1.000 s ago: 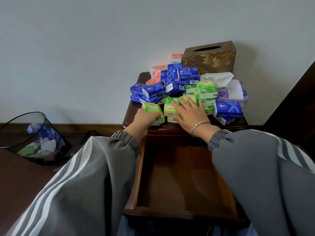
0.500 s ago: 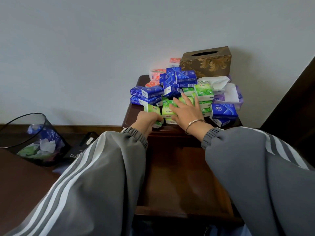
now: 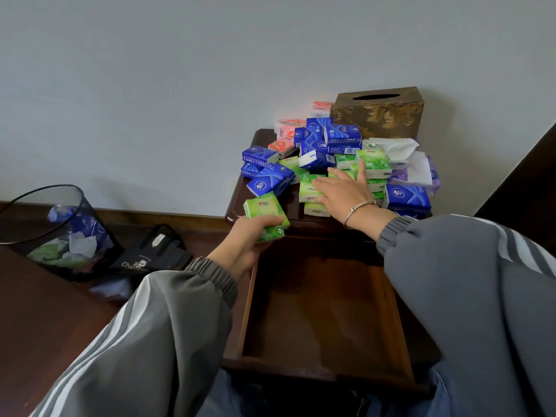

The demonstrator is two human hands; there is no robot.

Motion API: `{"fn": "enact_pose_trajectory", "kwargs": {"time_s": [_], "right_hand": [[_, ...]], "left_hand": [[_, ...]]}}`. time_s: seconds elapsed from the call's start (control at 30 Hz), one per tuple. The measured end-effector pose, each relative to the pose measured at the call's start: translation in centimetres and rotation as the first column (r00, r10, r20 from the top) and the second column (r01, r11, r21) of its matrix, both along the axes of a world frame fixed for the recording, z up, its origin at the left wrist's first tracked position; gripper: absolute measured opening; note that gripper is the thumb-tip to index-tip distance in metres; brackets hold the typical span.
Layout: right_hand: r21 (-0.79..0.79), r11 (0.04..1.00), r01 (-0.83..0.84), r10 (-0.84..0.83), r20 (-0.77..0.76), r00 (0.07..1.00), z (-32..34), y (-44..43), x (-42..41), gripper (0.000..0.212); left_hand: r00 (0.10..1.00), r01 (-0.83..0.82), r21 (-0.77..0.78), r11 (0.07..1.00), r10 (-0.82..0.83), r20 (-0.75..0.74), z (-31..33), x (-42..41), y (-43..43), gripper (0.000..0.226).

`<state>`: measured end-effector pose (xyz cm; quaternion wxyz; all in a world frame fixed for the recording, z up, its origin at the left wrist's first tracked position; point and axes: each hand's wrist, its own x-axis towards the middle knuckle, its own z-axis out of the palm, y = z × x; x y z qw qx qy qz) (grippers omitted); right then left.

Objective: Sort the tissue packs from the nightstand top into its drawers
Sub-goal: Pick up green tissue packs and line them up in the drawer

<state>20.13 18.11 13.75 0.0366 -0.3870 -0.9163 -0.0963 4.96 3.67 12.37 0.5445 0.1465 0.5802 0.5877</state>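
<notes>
A dark wood nightstand (image 3: 240, 203) stands against the pale wall, its top drawer (image 3: 325, 311) pulled out toward the person and bare inside. To the left on the floor sits a black mesh bin (image 3: 45, 230) with crumpled wrappers in it, and a black bag (image 3: 156, 251) lies between bin and nightstand.

At the back right of the nightstand top is a gold tissue box (image 3: 379, 115), with loose white tissues (image 3: 394, 149) spilling just in front of it. The rest of the top is heaped with tissue packs: blue packs (image 3: 331, 139) piled in the middle and left, one more at the right edge, pink packs (image 3: 288, 127) at the back left by the wall, green packs (image 3: 373, 164) at the front.

Both arms wear grey sleeves with white stripes. The right hand (image 3: 343, 191), a thin bangle (image 3: 358, 209) at its wrist, lies flat with fingers spread over the green packs, gripping nothing. The left hand (image 3: 252, 239) is closed around one green pack (image 3: 264, 215), held at the nightstand's front left corner, just above the drawer's back edge.
</notes>
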Motion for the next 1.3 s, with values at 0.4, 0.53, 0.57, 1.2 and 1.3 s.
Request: {"fn": "enact_pose_trajectory", "kwargs": {"time_s": [0.4,0.53,0.57,1.2,1.3], "right_hand": [[0.092,0.992,-0.085,0.065,0.200,0.978,0.9,-0.6,-0.9,0.064],[0.169,0.974,-0.154,0.109,0.247,0.963,1.2,-0.9,-1.0,0.049],[0.188,0.968,-0.168,0.118,0.253,0.960,1.2,-1.0,-0.9,0.045],[0.382,0.886,-0.264,0.369,-0.233,0.900,-1.4,-3.8,2.2,0.048],[0.368,0.893,-0.259,0.375,-0.291,0.880,-1.2,-4.4,3.0,0.047]], "left_hand": [[0.997,0.065,0.099,0.993,-0.062,-0.040,-1.8,-3.2,-0.7,0.038],[0.992,0.117,0.091,0.989,-0.111,-0.064,-1.9,-3.7,-0.5,0.032],[0.990,0.130,0.087,0.988,-0.124,-0.072,-2.0,-3.8,-0.6,0.033],[0.974,0.200,0.100,0.975,-0.209,0.089,-1.8,-0.7,-3.5,0.058],[0.972,0.187,0.111,0.976,-0.200,0.124,-2.3,-0.4,-4.5,0.056]]}}
